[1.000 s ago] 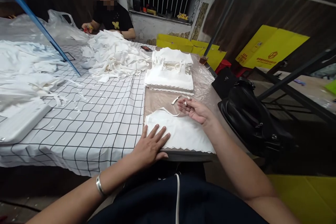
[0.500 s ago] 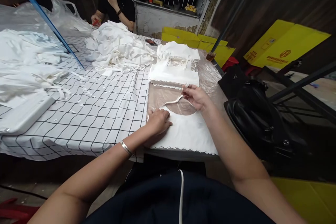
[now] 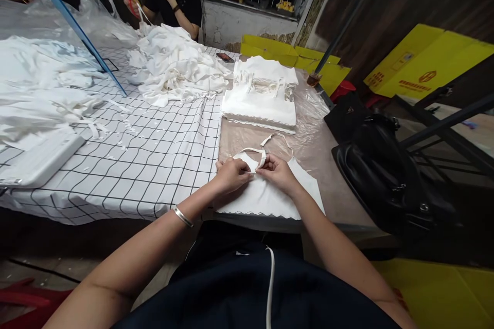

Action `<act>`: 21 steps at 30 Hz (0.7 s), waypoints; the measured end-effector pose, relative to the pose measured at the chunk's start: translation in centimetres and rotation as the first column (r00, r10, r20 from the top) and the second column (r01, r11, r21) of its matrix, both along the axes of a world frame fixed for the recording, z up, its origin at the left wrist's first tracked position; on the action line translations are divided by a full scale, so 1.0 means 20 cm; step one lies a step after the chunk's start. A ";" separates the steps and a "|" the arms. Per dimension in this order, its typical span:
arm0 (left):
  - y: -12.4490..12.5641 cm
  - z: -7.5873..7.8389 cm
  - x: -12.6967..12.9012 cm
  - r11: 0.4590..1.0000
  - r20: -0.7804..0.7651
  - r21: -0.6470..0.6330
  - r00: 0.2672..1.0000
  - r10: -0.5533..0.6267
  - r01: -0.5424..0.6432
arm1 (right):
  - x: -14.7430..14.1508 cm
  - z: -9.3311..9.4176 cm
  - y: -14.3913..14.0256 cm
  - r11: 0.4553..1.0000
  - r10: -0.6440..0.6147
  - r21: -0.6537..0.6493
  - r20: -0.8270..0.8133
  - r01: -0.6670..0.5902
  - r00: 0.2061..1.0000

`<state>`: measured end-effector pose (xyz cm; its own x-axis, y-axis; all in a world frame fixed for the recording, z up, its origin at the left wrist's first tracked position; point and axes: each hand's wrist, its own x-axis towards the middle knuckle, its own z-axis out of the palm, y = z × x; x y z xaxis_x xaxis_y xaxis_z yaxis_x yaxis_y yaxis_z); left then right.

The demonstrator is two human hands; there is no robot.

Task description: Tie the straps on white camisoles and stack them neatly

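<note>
White camisole stack point(image 3: 260, 108): landmark.
Scalloped-hem camisole point(image 3: 287, 198): lies spread, nearer the wearer than the stack; likely light, soft, limp, best gripped at strap bases.
Left hand point(image 3: 233, 174): nearside of the stack, apparently pinching the neckline.
Right hand point(image 3: 276, 169): nearside too, pinching a strap.
Strap point(image 3: 263, 158): looped, stackward; probably very floppy.

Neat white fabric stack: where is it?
In the head view's upper middle, the stack lies just beyond the white garment, right of the rumpled fabric pile.

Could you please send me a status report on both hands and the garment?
Left hand on white garment, grip unclear. Right hand pinching its strap. Fabric stack just beyond, apart from both hands; nothing seen obstructing them.
</note>
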<state>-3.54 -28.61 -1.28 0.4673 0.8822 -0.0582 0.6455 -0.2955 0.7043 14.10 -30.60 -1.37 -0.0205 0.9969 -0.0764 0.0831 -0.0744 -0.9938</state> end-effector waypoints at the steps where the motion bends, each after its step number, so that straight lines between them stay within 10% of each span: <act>1: 0.00 0.00 0.00 1.000 0.000 0.001 1.000 -0.003 0.003 | -0.01 -0.01 0.00 1.000 0.007 0.003 0.007 -0.007 1.000; 21: -0.01 0.00 0.02 0.999 -0.069 0.010 0.997 -0.036 0.036 | -0.09 -0.02 -0.02 0.997 -0.071 0.007 -0.008 0.071 0.997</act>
<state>-3.10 -28.73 -1.35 0.4941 0.8656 -0.0812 0.6808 -0.3271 0.6553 12.36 -31.00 -1.70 0.0496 0.9964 -0.0690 0.0704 -0.0724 -0.9949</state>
